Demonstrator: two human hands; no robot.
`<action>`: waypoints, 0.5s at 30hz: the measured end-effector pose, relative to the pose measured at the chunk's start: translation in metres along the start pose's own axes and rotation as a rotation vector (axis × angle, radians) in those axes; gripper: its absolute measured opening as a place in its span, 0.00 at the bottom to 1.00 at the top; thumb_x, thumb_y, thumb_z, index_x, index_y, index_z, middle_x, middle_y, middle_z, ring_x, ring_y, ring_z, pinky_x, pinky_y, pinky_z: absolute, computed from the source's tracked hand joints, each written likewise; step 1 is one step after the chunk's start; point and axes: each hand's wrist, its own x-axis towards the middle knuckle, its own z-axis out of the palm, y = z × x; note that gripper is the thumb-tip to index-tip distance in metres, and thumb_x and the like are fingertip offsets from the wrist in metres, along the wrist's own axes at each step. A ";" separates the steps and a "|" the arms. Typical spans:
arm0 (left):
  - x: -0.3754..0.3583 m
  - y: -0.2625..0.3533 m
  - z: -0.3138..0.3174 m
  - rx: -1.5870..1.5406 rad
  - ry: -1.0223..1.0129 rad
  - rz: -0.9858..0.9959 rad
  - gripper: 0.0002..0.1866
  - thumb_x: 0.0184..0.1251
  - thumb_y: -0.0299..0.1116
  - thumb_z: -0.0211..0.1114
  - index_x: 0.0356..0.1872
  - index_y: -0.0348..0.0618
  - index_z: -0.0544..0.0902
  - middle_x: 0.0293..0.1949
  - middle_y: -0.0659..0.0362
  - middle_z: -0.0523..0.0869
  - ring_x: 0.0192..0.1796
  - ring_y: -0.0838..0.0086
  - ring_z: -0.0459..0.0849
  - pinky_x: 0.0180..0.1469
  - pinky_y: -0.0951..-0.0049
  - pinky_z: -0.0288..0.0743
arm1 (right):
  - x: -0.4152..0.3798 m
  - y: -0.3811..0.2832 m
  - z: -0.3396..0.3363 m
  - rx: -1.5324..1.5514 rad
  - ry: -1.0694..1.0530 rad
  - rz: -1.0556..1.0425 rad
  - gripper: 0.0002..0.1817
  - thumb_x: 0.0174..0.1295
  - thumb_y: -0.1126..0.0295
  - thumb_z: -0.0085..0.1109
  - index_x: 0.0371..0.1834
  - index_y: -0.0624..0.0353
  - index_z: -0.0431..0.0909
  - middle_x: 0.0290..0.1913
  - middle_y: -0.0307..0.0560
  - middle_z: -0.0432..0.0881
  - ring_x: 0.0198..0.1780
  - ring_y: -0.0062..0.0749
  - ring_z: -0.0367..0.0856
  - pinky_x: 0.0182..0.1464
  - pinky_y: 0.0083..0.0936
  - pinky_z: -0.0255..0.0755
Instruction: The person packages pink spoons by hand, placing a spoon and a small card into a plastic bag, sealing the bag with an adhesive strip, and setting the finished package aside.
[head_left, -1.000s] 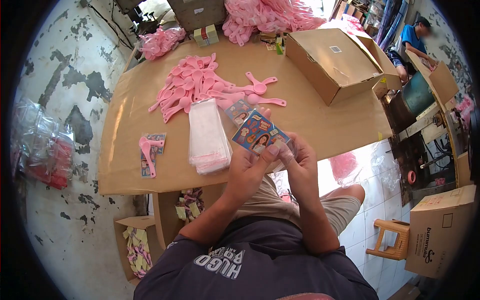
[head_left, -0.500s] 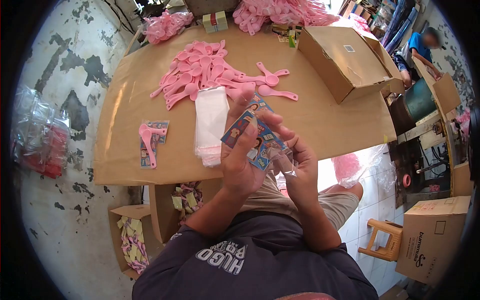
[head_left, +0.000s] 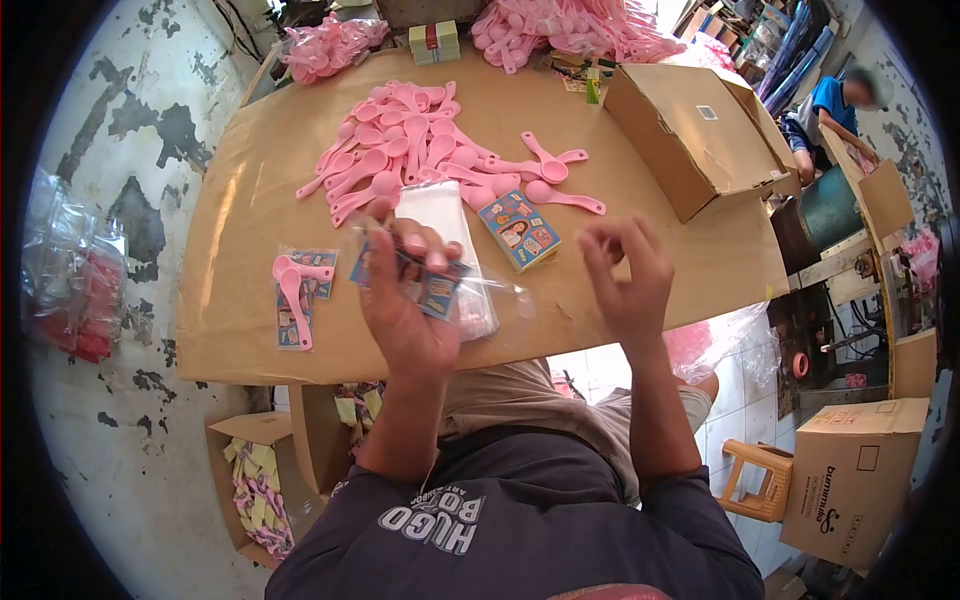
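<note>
My left hand point(head_left: 410, 310) is closed around a blue printed card point(head_left: 435, 293) in a clear plastic bag, whose loose end trails to the right. Motion blurs the card and the bag. To the right, above the table's front edge, my right hand point(head_left: 635, 275) has loosely curled fingers with nothing visible in them. A stack of blue printed cards point(head_left: 518, 230) lies on the table between the hands. Partly behind my left hand is a pile of clear plastic bags point(head_left: 440, 208). At the left, a pink spoon point(head_left: 292, 290) rests on a bagged card point(head_left: 320, 288).
A heap of pink spoons point(head_left: 410, 135) covers the middle of the brown table point(head_left: 240, 190). An open cardboard box point(head_left: 690, 130) stands at the right. Bagged pink spoons point(head_left: 570, 30) lie at the back. Another person point(head_left: 835, 105) sits at the far right.
My hands have separated: the left moved left with the card and bag, the right let go and moved right. The card stack on the table now shows uncovered.
</note>
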 end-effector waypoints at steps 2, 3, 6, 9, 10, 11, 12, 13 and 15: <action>0.004 0.005 -0.001 0.054 0.044 0.100 0.19 0.85 0.42 0.57 0.66 0.43 0.75 0.35 0.63 0.80 0.34 0.78 0.81 0.47 0.66 0.82 | 0.020 0.019 0.005 -0.205 0.040 -0.062 0.09 0.66 0.72 0.67 0.48 0.58 0.87 0.46 0.47 0.84 0.44 0.39 0.82 0.48 0.35 0.77; 0.004 0.006 0.000 0.097 0.039 0.123 0.18 0.85 0.42 0.58 0.65 0.43 0.76 0.35 0.63 0.81 0.34 0.77 0.81 0.46 0.66 0.82 | 0.025 0.027 0.007 -0.408 0.074 -0.119 0.10 0.68 0.71 0.64 0.50 0.59 0.86 0.48 0.48 0.85 0.49 0.43 0.83 0.54 0.39 0.77; 0.003 0.006 0.001 0.128 -0.060 0.141 0.18 0.85 0.42 0.58 0.65 0.42 0.76 0.35 0.62 0.81 0.33 0.77 0.80 0.47 0.66 0.83 | 0.026 0.050 0.013 -0.362 -0.100 -0.075 0.11 0.69 0.72 0.60 0.52 0.59 0.86 0.51 0.50 0.85 0.57 0.47 0.80 0.62 0.44 0.72; 0.003 0.006 0.001 0.128 -0.108 0.142 0.19 0.84 0.43 0.58 0.65 0.42 0.75 0.36 0.60 0.82 0.34 0.75 0.82 0.49 0.63 0.84 | 0.019 0.044 0.010 -0.436 -0.121 -0.066 0.11 0.70 0.72 0.58 0.51 0.59 0.86 0.50 0.52 0.86 0.53 0.49 0.82 0.58 0.45 0.75; 0.002 0.006 0.004 0.138 -0.106 0.144 0.19 0.84 0.43 0.58 0.65 0.42 0.75 0.36 0.60 0.82 0.34 0.75 0.82 0.49 0.63 0.84 | 0.017 0.044 0.008 -0.426 -0.124 -0.066 0.11 0.70 0.72 0.58 0.51 0.59 0.86 0.50 0.52 0.86 0.53 0.49 0.82 0.58 0.45 0.75; 0.001 0.005 0.010 0.188 -0.051 0.158 0.20 0.84 0.44 0.58 0.65 0.41 0.74 0.37 0.59 0.83 0.36 0.74 0.84 0.51 0.61 0.84 | 0.013 0.043 0.005 -0.414 -0.112 -0.040 0.11 0.71 0.72 0.58 0.51 0.60 0.85 0.49 0.53 0.86 0.51 0.51 0.83 0.56 0.45 0.76; 0.000 0.004 0.014 0.236 0.001 0.169 0.21 0.84 0.45 0.58 0.66 0.41 0.73 0.39 0.58 0.84 0.38 0.72 0.85 0.53 0.60 0.84 | 0.010 0.045 0.001 -0.405 -0.098 -0.013 0.11 0.71 0.73 0.57 0.51 0.60 0.85 0.48 0.54 0.87 0.49 0.53 0.83 0.54 0.44 0.77; 0.000 0.002 0.016 0.240 -0.004 0.166 0.21 0.84 0.45 0.58 0.66 0.41 0.73 0.39 0.58 0.84 0.38 0.72 0.85 0.53 0.60 0.84 | 0.007 0.048 -0.004 -0.402 -0.094 -0.008 0.11 0.71 0.73 0.57 0.51 0.60 0.85 0.48 0.54 0.87 0.49 0.53 0.83 0.54 0.44 0.77; 0.002 -0.002 0.020 0.185 0.023 0.166 0.23 0.83 0.47 0.59 0.67 0.41 0.72 0.41 0.57 0.85 0.42 0.70 0.86 0.56 0.58 0.84 | -0.001 0.056 -0.013 -0.311 -0.005 -0.035 0.11 0.72 0.73 0.59 0.52 0.63 0.85 0.42 0.51 0.88 0.42 0.43 0.86 0.46 0.38 0.79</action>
